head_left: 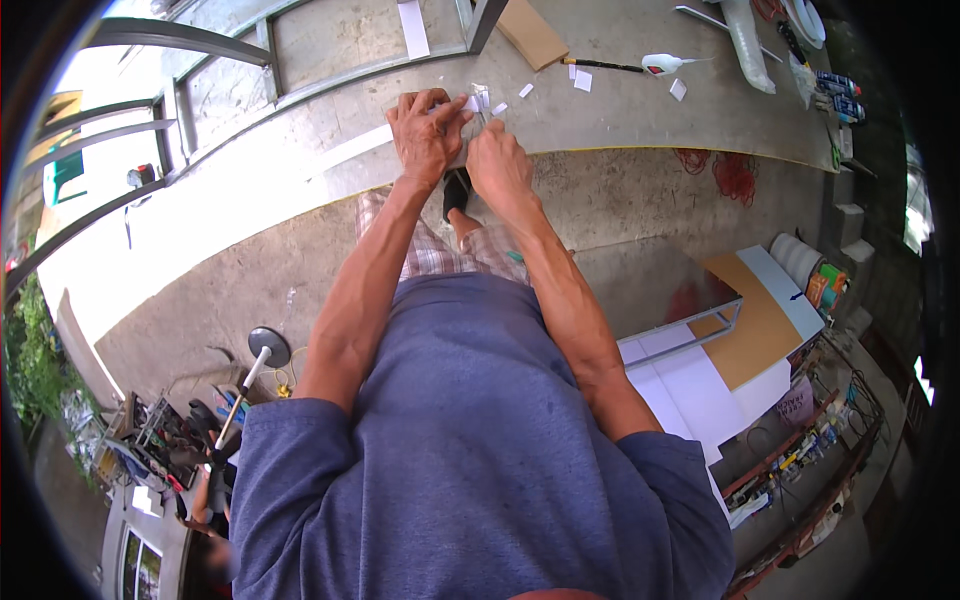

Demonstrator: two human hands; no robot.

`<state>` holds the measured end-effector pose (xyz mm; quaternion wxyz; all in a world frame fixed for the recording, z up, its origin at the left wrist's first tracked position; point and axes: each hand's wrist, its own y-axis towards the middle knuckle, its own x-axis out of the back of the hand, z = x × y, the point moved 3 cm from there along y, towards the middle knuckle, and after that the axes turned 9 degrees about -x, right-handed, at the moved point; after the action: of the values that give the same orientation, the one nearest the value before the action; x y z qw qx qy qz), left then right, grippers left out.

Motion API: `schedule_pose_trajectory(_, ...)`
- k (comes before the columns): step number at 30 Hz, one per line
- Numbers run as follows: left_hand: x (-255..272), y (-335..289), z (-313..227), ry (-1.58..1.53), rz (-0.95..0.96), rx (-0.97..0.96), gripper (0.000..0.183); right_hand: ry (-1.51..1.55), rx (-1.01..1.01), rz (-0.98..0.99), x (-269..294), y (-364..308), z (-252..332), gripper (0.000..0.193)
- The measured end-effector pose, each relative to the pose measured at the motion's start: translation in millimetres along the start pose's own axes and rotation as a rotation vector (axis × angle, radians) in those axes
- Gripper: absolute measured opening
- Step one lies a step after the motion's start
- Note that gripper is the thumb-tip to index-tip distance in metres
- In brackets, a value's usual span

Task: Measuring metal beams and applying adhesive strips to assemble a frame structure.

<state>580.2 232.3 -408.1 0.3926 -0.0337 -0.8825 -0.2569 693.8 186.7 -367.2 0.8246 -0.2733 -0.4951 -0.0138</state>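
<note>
A long white strip (352, 150) lies on the worktable near its front edge and runs under my left hand (428, 130). The fingers of that hand are bent and closed on the strip's end, pinning it to the tabletop. Just to the right, my right hand (500, 165) is closed in a fist-like grip around something thin that points at the strip's end; its kind is hidden by the fingers. Beyond the fingertips lies a small clear, shiny piece (481, 95). Small white cut pieces (526, 90) are scattered to the right.
A grey metal frame (265, 45) stands on the table at the left. Farther right are a brown board (530, 35), a white squeeze bottle (661, 64) with a thin nozzle, and spray cans (840, 85). Behind on the right, white sheets (690, 385) lie beside a metal-framed panel (640, 290).
</note>
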Motion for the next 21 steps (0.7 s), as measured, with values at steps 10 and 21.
schedule_pose_trajectory(10,-0.2,-0.2,-1.5,0.009,-0.003,0.024,0.026,0.055,0.087,-0.087,-6.7,-3.2,-7.1,0.026)
schedule_pose_trajectory(21,-0.8,0.5,-2.1,0.012,0.003,0.030,0.026,0.043,0.098,-0.087,-4.3,-13.2,-12.6,0.025)
